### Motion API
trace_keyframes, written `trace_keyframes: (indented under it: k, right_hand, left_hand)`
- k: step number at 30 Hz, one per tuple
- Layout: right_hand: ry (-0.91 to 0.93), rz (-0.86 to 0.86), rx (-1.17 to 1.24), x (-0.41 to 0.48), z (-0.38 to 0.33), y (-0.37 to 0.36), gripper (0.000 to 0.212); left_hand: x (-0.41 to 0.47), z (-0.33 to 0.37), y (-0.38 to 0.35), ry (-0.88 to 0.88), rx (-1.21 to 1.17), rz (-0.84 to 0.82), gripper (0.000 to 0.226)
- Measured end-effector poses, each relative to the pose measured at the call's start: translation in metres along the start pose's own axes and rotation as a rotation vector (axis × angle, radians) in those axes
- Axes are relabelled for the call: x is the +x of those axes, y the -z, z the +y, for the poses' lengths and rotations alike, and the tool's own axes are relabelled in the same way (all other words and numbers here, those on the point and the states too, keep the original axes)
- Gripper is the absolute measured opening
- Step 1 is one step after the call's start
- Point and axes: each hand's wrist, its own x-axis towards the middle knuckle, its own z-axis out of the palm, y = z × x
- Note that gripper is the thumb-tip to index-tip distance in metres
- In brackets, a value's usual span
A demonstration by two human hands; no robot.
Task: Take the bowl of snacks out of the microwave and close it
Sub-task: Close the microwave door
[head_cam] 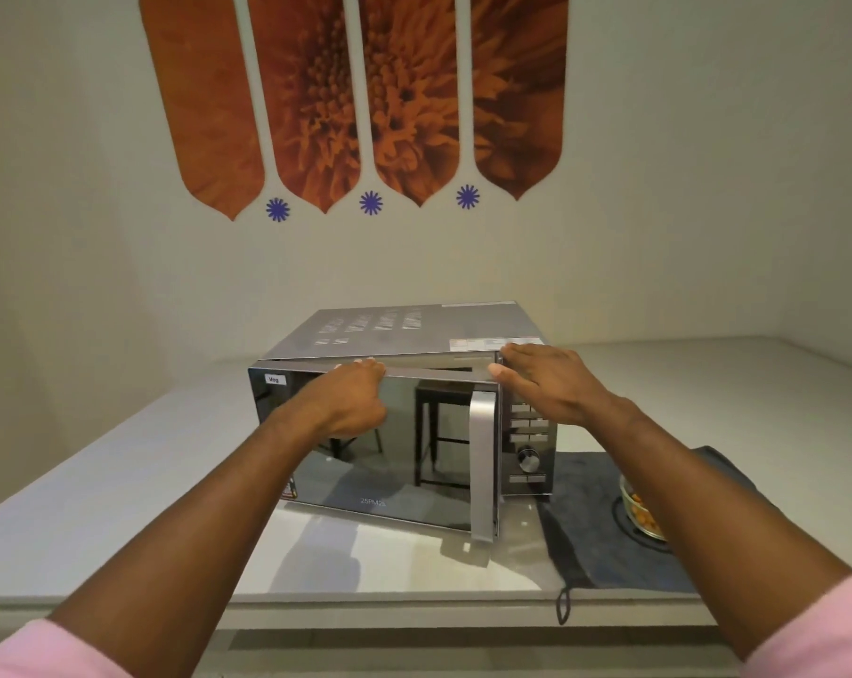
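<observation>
Left hand point(350, 398) atop microwave door point(389, 452)

This is looking like a home kitchen corner. A microwave point(404, 423) is sitting mid-frame on a pale counter point(96, 482), and orange flower panels point(355, 100) are hanging on the wall above.

Your hands are on the microwave, its door nearly shut.
Your left hand point(353, 398) grips the top edge of the door point(414, 457); your right hand point(546, 384) rests flat on the microwave point(414, 330) corner, with the bowl of snacks point(641, 516) on the cloth point(590, 540) beside it.
</observation>
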Motion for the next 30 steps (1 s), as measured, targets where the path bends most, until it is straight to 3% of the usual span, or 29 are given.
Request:
trace_keyframes:
  k: [5, 13, 30]
  right_hand:
    - [-0.009, 0.033, -0.043, 0.006, 0.008, -0.010, 0.074]
    - [-0.082, 0.182, -0.248, 0.026, 0.003, -0.023, 0.036]
    - [-0.216, 0.277, -0.289, 0.026, -0.014, -0.027, 0.033]
  left_hand:
    - [0.012, 0.001, -0.003, -0.017, -0.004, -0.002, 0.079]
    - [0.024, 0.002, -0.008, -0.026, -0.017, 0.021, 0.083]
    - [0.037, -0.010, -0.026, -0.050, -0.034, 0.099, 0.075]
